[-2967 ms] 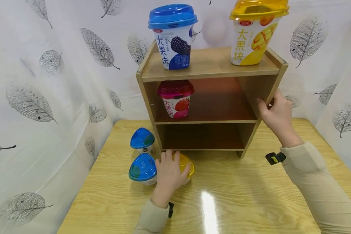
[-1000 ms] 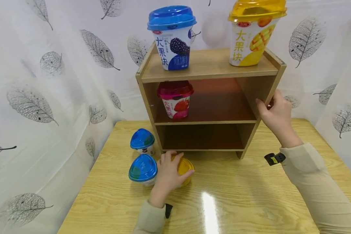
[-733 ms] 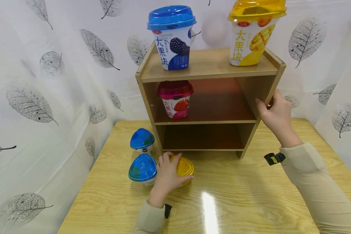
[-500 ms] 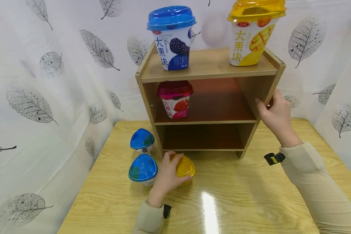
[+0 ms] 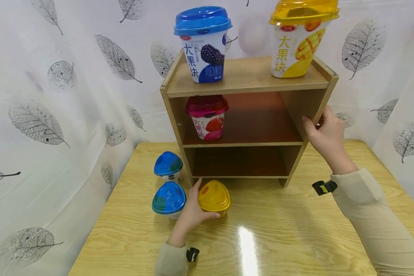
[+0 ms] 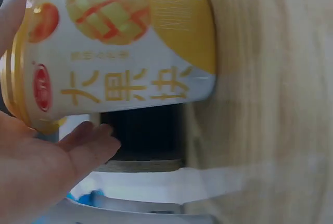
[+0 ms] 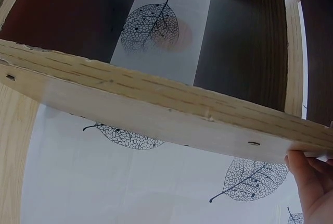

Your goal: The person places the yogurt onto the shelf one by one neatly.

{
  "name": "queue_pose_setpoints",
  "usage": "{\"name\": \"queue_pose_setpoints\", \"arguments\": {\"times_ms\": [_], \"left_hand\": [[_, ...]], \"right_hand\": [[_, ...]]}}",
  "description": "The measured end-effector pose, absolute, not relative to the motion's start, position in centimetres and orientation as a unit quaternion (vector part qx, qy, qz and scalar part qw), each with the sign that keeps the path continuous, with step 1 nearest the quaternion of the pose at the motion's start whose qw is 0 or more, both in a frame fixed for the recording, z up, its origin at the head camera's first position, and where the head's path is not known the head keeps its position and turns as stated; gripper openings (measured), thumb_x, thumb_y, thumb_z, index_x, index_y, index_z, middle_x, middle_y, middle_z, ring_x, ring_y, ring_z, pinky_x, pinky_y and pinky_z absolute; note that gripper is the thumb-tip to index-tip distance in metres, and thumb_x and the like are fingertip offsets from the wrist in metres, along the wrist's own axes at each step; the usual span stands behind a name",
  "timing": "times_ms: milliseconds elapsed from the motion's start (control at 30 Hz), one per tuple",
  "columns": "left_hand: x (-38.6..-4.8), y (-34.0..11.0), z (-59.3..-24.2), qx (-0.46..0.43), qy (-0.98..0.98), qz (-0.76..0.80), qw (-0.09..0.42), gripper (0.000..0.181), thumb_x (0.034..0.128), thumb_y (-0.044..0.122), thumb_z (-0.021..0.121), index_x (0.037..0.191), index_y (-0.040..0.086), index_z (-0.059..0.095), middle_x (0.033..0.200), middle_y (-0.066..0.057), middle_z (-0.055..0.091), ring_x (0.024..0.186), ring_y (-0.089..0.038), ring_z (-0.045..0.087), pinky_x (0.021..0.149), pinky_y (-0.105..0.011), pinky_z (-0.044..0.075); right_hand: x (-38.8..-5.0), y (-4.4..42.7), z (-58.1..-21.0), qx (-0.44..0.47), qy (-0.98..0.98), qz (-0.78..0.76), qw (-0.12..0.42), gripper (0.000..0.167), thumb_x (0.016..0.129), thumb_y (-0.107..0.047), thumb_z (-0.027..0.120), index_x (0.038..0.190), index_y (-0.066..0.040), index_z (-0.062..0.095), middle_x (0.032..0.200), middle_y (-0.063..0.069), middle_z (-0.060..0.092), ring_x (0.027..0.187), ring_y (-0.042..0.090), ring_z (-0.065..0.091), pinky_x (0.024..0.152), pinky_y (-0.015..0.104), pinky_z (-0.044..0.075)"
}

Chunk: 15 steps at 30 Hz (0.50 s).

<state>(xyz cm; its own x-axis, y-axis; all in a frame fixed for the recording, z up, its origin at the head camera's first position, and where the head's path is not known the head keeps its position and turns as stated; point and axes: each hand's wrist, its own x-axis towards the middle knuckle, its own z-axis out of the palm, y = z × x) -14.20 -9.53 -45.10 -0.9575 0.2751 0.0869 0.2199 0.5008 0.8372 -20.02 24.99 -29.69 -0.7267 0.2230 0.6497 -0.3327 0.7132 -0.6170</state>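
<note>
In the head view, a yogurt cup with a yellow lid (image 5: pixel 214 196) stands upright on the table before the shelf. My left hand (image 5: pixel 192 211) is at its left side, fingers spread, thumb extended along the front. The left wrist view shows this mango-printed cup (image 6: pixel 125 47) between the thumb and the loosely bent fingers (image 6: pixel 91 148); whether they touch it is unclear. My right hand (image 5: pixel 326 134) grips the right side panel of the small wooden shelf (image 5: pixel 243 143). In the right wrist view, fingers (image 7: pixel 307 179) hold the panel's edge (image 7: pixel 171 99).
Two blue-lidded cups, a nearer one (image 5: pixel 169 198) and a farther one (image 5: pixel 168 164), stand left of the yellow one. On the shelf top are a blackberry cup (image 5: pixel 204 46) and a mango cup (image 5: pixel 298 42). A strawberry cup (image 5: pixel 208 118) occupies the middle level.
My left hand has slid left and down from over the yellow lid, its fingers spreading, so the lid shows fully. The yellow-lidded cup moved slightly. My right hand stays on the shelf panel.
</note>
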Motion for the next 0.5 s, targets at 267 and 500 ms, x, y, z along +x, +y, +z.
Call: {"name": "queue_pose_setpoints", "arguments": {"times_ms": [267,500], "left_hand": [[-14.56,-10.11,-46.13,0.156,0.826,0.536,0.078,0.097,0.0639,0.02,0.08,0.135,0.001,0.017,0.128,-0.022,0.036,0.114,-0.035,0.039,0.095,-0.051,0.029],[-14.42,-9.78,-45.83,0.144,0.827,0.54,0.059,0.091,0.0631,0.011,0.08,0.133,-0.001,0.023,0.128,-0.024,0.038,0.115,-0.038,0.038,0.095,-0.052,0.028]], "right_hand": [[-20.0,24.93,-29.6,0.036,-0.85,0.379,0.365,0.031,0.081,-0.009,0.057,0.107,0.007,0.052,0.097,0.023,0.06,0.078,0.011,0.059,0.057,0.002,0.034],[-19.92,24.91,-29.55,0.036,-0.85,0.378,0.365,0.032,0.081,-0.009,0.057,0.108,0.008,0.051,0.098,0.025,0.06,0.08,0.028,0.061,0.057,0.001,0.033]]}}
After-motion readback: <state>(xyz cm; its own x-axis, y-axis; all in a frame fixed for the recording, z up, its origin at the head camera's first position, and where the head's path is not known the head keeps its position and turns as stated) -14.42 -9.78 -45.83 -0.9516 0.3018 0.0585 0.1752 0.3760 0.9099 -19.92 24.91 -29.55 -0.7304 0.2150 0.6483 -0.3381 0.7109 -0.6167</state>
